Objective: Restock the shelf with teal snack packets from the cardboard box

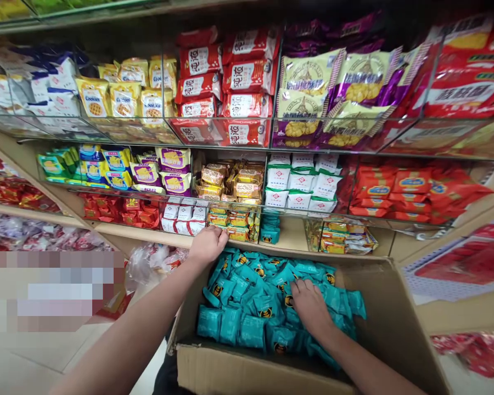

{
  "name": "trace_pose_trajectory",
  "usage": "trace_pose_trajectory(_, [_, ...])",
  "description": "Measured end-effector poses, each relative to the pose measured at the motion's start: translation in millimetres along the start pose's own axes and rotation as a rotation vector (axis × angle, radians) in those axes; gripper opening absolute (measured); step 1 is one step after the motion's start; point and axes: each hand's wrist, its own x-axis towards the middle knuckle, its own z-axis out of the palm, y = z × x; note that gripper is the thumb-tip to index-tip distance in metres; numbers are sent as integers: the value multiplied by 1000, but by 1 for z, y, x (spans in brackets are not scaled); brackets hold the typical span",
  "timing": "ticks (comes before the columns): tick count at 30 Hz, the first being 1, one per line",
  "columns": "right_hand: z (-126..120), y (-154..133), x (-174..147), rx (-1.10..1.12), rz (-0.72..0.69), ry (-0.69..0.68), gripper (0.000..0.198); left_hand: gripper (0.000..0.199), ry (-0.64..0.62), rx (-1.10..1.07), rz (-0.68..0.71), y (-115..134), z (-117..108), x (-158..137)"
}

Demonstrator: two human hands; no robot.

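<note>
Left hand (208, 244): ours reaches past the far left corner of the box, fingers curled near the shelf edge and just beside the gold-and-green packets (233, 222); we cannot tell whether they have hold of anything.
Right hand (310, 307): ours is down among the teal packets (253, 296), fingers bent and touching them; we cannot tell whether they have closed on one.
Cardboard box (226, 370): open in front of us below the shelves, with the teal packets loosely heaped inside, mostly toward its left and middle; at the right we see bare cardboard.
Bottom shelf (290, 233): we see a small teal stack (270, 227) right of the gold-and-green packets, with bare shelf beside it, then another foil-wrapped group (346, 238) further right.
Middle shelf: white-and-green packets (302, 181) stand above the teal stack, and orange-red packets (409, 189) lie to our right.
Top shelf: red packets (247, 82) are piled between yellow cookie bags (123, 99) and cream-and-purple bags (307, 93).
</note>
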Motion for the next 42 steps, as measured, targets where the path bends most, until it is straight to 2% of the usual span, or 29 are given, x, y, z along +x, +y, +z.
trace_pose_trajectory(5, [-1, -1, -1, 61, 16, 27, 27, 43, 10, -15, 4, 3, -2, -3])
trace_pose_trajectory(9, [-15, 6, -5, 172, 11, 53, 10, 42, 2, -39, 21, -1, -5, -2])
trace_pose_trajectory(11, [-25, 14, -8, 227, 18, 85, 12, 38, 3, -61, 31, -4, -9, -2])
trace_pose_trajectory(13, [-36, 21, -11, 358, 65, 155, 17, 35, 65, -130, 48, 1, -13, -6])
trace_pose_trajectory(15, [-47, 23, -13, 681, 178, 264, 25, 36, 162, -274, 106, 19, -17, -18])
trace_pose_trajectory(17, [-59, 16, -16, 1092, 322, 357, 31, 37, 191, -498, 180, 51, -18, -37])
trace_pose_trajectory(19, [-70, 3, -19, 1381, 416, 382, 35, 40, 70, -805, 130, 90, -18, -59])
trace_pose_trajectory(21, [-79, -14, -21, 1523, 443, 377, 35, 41, -85, -1066, -31, 126, -16, -76])
trace_pose_trajectory(22, [-82, -21, -22, 1563, 454, 390, 34, 40, -106, -1146, -91, 140, -15, -81])
trace_pose_trajectory(25, [-84, -35, -22, 1598, 520, 461, 33, 42, -60, -1270, -200, 162, -12, -87])
trace_pose_trajectory(27, [-81, -37, -22, 1610, 577, 488, 35, 43, -23, -1289, -235, 164, -11, -87])
trace_pose_trajectory(33, [-75, -40, -25, 1755, 746, 461, 38, 44, 31, -1247, -256, 159, -3, -89])
trace_pose_trajectory(35, [-72, -46, -30, 1881, 735, 452, 42, 43, 61, -1268, -288, 162, -1, -92])
trace_pose_trajectory(38, [-66, -58, -40, 1985, 599, 353, 51, 41, 106, -1282, -332, 167, -2, -97])
trace_pose_trajectory(40, [-65, -59, -47, 1907, 536, 281, 48, 40, 82, -1233, -243, 162, -6, -97])
trace_pose_trajectory(42, [-70, -49, -51, 1676, 508, 328, 41, 34, 48, -1098, -40, 147, -12, -91])
